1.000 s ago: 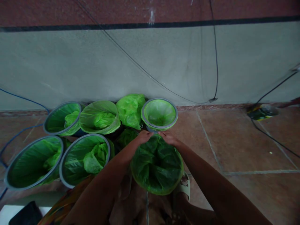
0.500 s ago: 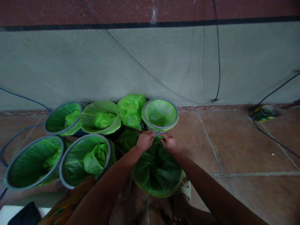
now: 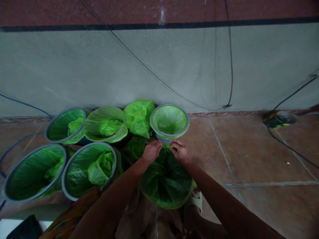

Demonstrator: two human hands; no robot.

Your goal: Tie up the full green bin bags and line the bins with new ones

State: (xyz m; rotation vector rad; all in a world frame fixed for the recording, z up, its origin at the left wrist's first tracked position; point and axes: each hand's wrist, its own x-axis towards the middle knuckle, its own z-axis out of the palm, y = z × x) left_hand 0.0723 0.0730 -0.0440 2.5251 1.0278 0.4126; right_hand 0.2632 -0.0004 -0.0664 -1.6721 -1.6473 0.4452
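Note:
A small bin lined with a green plastic bag [image 3: 166, 181] stands on the floor right below me. My left hand [image 3: 151, 151] and my right hand [image 3: 179, 152] are both at the bin's far rim, fingers curled and pinching the bag's edge there. Just beyond my hands stands another lined bin with a grey rim ring [image 3: 169, 121], touching or nearly touching the one I hold.
Several more green-lined bins stand to the left, two with grey rings in front [image 3: 88, 170] [image 3: 32, 172] and others against the grey wall [image 3: 159, 69]. Cables run along wall and floor. A dark object [image 3: 279, 119] lies at the right. Tiled floor [image 3: 261, 156] lies to the right.
Both hands shifted slightly along the far rim of the near bin's bag, drawing the bag edge in; the bin shifted a little. The other bins stayed put.

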